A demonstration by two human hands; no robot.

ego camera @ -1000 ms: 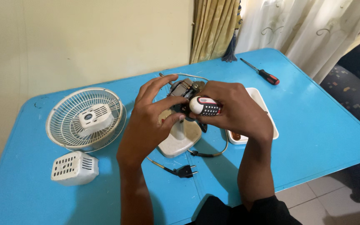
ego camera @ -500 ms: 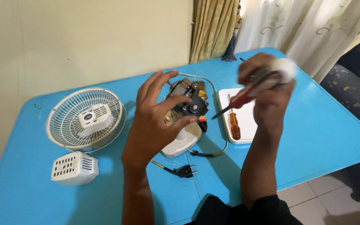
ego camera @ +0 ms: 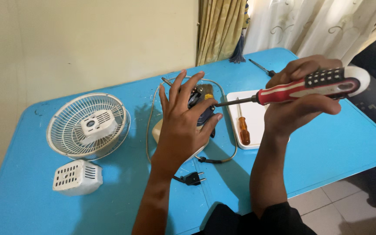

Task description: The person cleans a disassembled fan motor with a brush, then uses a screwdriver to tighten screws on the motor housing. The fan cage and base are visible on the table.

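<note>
Your right hand (ego camera: pixel 299 102) is clamped on the red screwdriver (ego camera: pixel 301 89) and your left hand (ego camera: pixel 186 124) holds the fan motor (ego camera: pixel 201 102) - if the tip slips, it could poke your fingers (ego camera: pixel 209 106).

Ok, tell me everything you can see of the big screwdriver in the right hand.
The big screwdriver has a thick red handle with a black studded grip band and a white rounded cap, plastic by the look. Its thin dark metal shaft runs about level, pointing left. The right hand wraps the handle from below, above the table. The tip meets the fan motor, which the left hand steadies.
</note>
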